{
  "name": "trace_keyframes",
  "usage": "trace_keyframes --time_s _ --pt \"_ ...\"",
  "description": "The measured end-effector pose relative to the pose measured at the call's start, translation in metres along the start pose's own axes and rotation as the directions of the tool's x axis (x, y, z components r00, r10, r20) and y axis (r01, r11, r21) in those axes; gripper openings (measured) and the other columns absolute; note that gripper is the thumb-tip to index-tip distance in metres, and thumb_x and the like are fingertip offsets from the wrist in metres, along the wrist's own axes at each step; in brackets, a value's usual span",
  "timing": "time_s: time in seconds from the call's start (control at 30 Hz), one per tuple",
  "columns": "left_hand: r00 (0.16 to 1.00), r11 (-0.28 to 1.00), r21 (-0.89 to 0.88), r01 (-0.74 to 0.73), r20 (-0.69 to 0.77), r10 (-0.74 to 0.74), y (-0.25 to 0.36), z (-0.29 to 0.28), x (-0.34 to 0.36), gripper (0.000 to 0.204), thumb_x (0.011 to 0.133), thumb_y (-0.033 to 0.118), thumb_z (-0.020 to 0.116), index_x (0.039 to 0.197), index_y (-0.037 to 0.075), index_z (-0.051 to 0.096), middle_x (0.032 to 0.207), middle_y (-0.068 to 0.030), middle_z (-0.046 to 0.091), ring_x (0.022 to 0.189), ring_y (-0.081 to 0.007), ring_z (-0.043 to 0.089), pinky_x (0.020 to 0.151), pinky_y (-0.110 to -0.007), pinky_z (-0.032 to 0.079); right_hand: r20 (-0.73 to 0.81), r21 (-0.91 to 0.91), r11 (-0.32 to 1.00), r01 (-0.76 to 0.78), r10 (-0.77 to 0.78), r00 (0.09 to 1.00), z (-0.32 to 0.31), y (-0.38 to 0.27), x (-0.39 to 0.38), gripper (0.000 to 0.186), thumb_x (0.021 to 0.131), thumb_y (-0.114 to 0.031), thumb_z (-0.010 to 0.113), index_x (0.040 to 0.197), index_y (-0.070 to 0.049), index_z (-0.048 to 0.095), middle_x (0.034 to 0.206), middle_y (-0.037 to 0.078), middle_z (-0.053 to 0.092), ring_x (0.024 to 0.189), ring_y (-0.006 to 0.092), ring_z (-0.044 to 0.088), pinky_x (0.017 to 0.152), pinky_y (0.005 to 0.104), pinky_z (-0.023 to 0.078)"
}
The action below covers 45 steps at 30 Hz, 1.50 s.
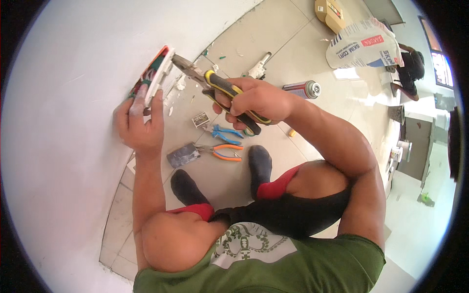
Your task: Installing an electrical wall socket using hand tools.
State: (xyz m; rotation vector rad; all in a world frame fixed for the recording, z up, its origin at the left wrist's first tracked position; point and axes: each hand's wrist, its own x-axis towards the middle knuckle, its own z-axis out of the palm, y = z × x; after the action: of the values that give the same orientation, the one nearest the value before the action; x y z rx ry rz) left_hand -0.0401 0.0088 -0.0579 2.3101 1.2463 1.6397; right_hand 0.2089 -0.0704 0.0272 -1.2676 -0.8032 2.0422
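The left hand (140,124), its fingers bent, clasps the near end of a white plate (159,80) at the left wall (73,127). Slightly farther, to the right, the right hand (261,100) wraps around yellow-and-black pliers (221,83), tips by the plate's far end; contact unclear.

A white sack (359,51) sits near a brown box (330,15) on pale tiles (288,53).

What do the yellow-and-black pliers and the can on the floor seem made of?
Pliers: head probably steel, by its dull grey sheen; grips likely rubber or plastic, from their moulded two-colour look. Can: likely painted metal, given its shiny rimmed end.
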Motion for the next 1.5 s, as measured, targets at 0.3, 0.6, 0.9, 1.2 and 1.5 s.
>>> trace_keyframes --time_s 0.3,0.6,0.9,1.2,1.5 --pt "0.999 0.999 0.042 -0.033 0.023 0.032 -0.011 -0.009 0.0 0.035 0.074 0.013 0.091 0.104 0.005 0.074 0.091 -0.0062 0.062 0.072 -0.0164 0.06 0.052 -0.026 0.051 -0.311 -0.767 0.584 -0.265 0.023 0.95 0.041 -0.033 -0.005 0.014 0.081 -0.008 0.054 0.092 -0.003 0.048 0.103 0.015 0.048 0.08 0.0215 0.057 0.071 0.0359 0.051" --pt "0.999 1.0 -0.004 -0.031 0.037 0.031 -0.004 -0.005 -0.004 0.03 0.079 0.016 0.087 0.103 0.007 0.071 0.084 -0.0062 0.063 0.069 -0.02 0.063 0.056 -0.032 0.052 -0.299 -0.938 0.253 -0.237 -0.245 0.922 0.04 -0.019 -0.013 0.024 0.083 -0.009 0.056 0.105 0.001 0.055 0.111 0.023 0.055 0.093 0.0375 0.065 0.08 0.0476 0.054" --pt "0.979 0.992 0.012 0.124 0.163 -0.124 -0.003 -0.006 0.001 0.029 0.089 0.029 0.075 0.106 0.007 0.067 0.097 -0.0112 0.071 0.081 -0.0289 0.069 0.071 -0.043 0.056 -0.257 -0.858 -0.286 -0.426 -0.478 0.84 0.076 -0.011 -0.01 0.032 0.088 -0.014 0.057 0.116 0.002 0.059 0.118 0.026 0.054 0.099 0.0425 0.067 0.087 0.0487 0.057" --pt "0.947 0.969 0.218 0.117 0.269 -0.175 0.015 -0.039 0.014 0.032 0.093 0.034 0.063 0.115 0.009 0.064 0.109 -0.0154 0.07 0.097 -0.0375 0.068 0.083 -0.051 0.054 -0.318 -0.444 0.889 0.114 -0.275 0.908 0.067 0.035 0.026 0.008 0.084 -0.006 0.058 0.084 0.001 0.059 0.066 0.014 0.053 0.066 0.0263 0.06 0.06 0.0429 0.054" --pt "0.773 0.854 0.465 -0.233 0.621 -0.127 0.081 -0.17 0.059 0.029 0.092 0.027 0.066 0.114 0.008 0.064 0.107 -0.0145 0.068 0.099 -0.0349 0.067 0.086 -0.048 0.054 -0.25 -0.832 0.554 -0.018 -0.347 0.904 0.035 0.03 0.043 0.025 0.083 -0.016 0.06 0.097 0.004 0.066 0.09 0.021 0.068 0.076 0.0359 0.065 0.067 0.0461 0.055"
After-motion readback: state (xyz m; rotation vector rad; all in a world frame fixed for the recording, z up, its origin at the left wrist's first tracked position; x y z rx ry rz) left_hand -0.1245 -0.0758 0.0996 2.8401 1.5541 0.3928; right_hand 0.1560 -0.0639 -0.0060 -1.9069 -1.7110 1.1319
